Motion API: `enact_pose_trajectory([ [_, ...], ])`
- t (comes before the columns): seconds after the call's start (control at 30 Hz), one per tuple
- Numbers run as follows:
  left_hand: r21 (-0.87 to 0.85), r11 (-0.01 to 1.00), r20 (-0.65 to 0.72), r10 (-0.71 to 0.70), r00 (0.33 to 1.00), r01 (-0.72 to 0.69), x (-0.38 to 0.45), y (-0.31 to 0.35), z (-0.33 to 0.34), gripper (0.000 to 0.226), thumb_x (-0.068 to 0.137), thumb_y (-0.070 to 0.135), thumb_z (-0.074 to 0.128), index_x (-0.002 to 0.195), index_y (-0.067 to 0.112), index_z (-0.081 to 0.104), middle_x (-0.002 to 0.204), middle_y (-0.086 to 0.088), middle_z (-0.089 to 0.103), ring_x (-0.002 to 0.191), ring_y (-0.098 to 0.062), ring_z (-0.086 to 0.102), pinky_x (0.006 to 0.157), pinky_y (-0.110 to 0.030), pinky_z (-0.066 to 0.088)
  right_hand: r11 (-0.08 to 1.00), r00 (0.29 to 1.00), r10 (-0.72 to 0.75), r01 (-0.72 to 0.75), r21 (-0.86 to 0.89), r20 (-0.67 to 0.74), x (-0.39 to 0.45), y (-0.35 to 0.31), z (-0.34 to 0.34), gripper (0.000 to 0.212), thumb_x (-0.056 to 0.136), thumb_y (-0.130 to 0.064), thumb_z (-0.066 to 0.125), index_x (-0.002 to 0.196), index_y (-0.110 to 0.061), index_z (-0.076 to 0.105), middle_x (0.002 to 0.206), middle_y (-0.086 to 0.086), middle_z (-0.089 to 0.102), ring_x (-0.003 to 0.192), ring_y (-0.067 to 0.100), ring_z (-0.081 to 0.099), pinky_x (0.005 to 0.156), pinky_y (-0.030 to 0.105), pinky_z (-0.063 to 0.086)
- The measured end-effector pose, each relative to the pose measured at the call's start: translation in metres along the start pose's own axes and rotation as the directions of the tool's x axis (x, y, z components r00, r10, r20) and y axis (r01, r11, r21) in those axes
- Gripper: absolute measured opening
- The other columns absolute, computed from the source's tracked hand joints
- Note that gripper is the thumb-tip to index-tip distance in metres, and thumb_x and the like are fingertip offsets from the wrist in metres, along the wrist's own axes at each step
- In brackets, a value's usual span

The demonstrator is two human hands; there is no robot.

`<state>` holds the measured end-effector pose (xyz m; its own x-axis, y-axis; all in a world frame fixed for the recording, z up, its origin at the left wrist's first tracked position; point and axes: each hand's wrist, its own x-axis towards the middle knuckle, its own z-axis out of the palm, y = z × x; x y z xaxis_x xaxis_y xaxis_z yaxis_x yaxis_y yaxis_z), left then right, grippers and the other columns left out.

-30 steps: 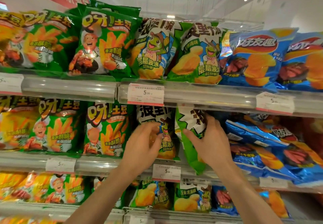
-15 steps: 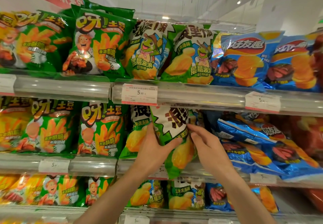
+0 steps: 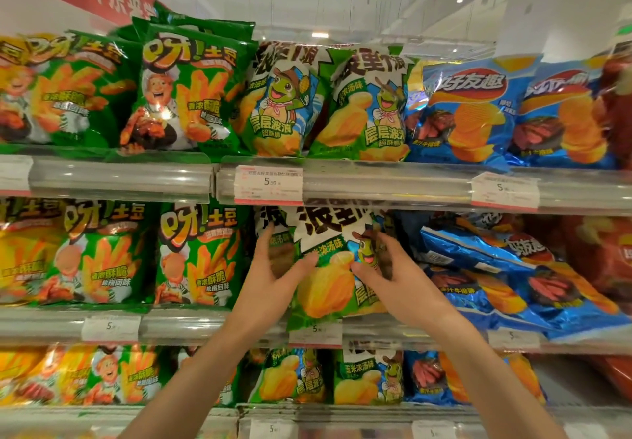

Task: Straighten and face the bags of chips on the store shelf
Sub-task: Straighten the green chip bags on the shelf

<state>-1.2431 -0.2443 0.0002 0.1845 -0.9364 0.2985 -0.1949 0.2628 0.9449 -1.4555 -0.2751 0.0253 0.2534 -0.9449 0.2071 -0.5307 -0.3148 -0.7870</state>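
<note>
Three shelves [image 3: 410, 182], two hands [image 3: 273, 277], many bags [image 3: 191, 96].

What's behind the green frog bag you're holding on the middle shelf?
Behind the green frog bag, another bag of the same design shows at its upper left, partly covered by the left hand. Anything deeper on the shelf is hidden by the bag and the right hand.

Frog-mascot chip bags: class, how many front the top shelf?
2. They stand side by side mid-shelf: the left frog bag beside the green fries bag, the right frog bag beside the blue bag. More may be hidden behind them.
</note>
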Motion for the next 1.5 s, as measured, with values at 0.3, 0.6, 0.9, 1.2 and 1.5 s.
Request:
enact_pose_trajectory([
  [0.3,0.216,0.956,0.131,0.172,0.976,-0.197,0.014,0.0,0.025,0.084,0.084,0.032,0.079,0.146,0.058,0.029,0.14,0.021,0.049,0.128,-0.002,0.05,0.108,-0.039,0.047,0.985,0.991,-0.025,0.001,-0.171,-0.134,-0.004,0.006,-0.023,0.069,0.094,-0.051,0.054,0.153,-0.033,0.024,0.146,-0.012,0.046,0.134,0.013,0.045,0.11,0.038,0.041],
  [0.6,0.763,0.51,0.237,0.35,0.906,-0.397,0.035,-0.008,0.061,0.072,0.096,0.05,0.052,0.158,0.029,0.023,0.149,-0.002,0.048,0.136,-0.024,0.041,0.111,-0.041,0.038,0.746,0.997,-0.029,-0.024,-0.666,-0.069,-0.043,0.057,-0.05,0.069,0.092,-0.07,0.032,0.145,-0.028,0.043,0.155,-0.006,0.035,0.145,0.015,0.026,0.119,0.03,0.02],
  [0.9,0.899,0.171,0.281,0.479,0.832,-0.402,0.033,-0.025,0.051,0.072,0.095,0.062,0.037,0.145,0.012,0.05,0.115,-0.006,0.071,0.11,-0.028,0.058,0.085,-0.042,0.047,0.763,0.978,-0.161,0.04,-0.645,-0.131,-0.041,0.073,-0.041,0.049,0.095,-0.058,0.045,0.132,-0.03,0.06,0.147,-0.007,0.045,0.141,0.014,0.03,0.116,0.032,0.023],
  [1.2,0.671,0.64,0.121,0.404,0.906,-0.375,0.026,-0.024,0.055,0.06,0.099,0.046,0.053,0.151,0.023,0.037,0.144,-0.005,0.052,0.135,-0.022,0.043,0.106,-0.037,0.041,0.795,0.973,-0.176,0.052,-0.605,-0.148,-0.042,0.079,-0.039,0.043,0.094,-0.058,0.048,0.126,-0.032,0.063,0.145,-0.01,0.046,0.14,0.011,0.029,0.115,0.03,0.02],
  [1.5,0.858,0.397,0.157,0.402,0.902,-0.326,0.031,-0.032,0.091,0.053,0.092,0.051,0.06,0.126,0.01,0.058,0.117,-0.01,0.064,0.109,-0.028,0.06,0.087,-0.037,0.054,0.825,0.96,-0.214,0.08,-0.56,-0.178,-0.042,0.08,-0.039,0.036,0.093,-0.054,0.053,0.117,-0.031,0.067,0.141,-0.009,0.05,0.139,0.011,0.032,0.116,0.032,0.024],
])
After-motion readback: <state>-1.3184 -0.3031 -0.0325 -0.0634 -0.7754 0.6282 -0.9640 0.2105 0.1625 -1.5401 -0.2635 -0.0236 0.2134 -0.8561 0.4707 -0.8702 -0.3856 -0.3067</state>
